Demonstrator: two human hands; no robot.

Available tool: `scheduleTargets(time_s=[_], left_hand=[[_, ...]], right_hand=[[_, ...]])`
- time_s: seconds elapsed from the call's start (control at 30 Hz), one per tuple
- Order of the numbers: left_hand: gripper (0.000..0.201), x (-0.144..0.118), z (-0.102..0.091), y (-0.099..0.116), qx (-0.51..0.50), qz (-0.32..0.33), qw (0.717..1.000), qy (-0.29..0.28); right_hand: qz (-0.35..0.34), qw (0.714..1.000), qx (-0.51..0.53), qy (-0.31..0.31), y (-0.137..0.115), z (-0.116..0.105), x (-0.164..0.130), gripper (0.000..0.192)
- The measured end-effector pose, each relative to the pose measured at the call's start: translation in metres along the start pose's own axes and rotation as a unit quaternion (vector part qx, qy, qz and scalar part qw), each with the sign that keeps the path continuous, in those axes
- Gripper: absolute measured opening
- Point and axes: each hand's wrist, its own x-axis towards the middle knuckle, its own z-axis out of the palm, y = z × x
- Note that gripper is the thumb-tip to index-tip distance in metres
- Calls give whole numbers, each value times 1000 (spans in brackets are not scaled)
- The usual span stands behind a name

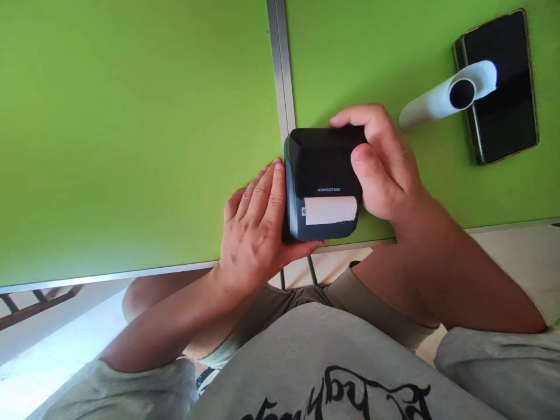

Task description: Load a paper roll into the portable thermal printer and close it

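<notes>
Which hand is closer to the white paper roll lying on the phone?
Right. The right hand grips the printer just beside the paper roll; the left hand holds the printer's far side.

Grey T-shirt (332,361), black script print; short sleeves; khaki shorts (280,303).
</notes>
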Motion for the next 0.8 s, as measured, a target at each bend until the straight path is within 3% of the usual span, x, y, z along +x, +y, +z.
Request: scheduleTargets(time_s=[0.53, 0.8], left_hand=[[102, 0, 0, 1, -5, -3, 1000, 14], [86, 1, -6, 1, -153, -64, 986, 31]], right_hand=[[-29, 999, 14, 1, 5, 1, 2, 44], [-10, 1000, 6, 1, -1, 1, 1, 40]])
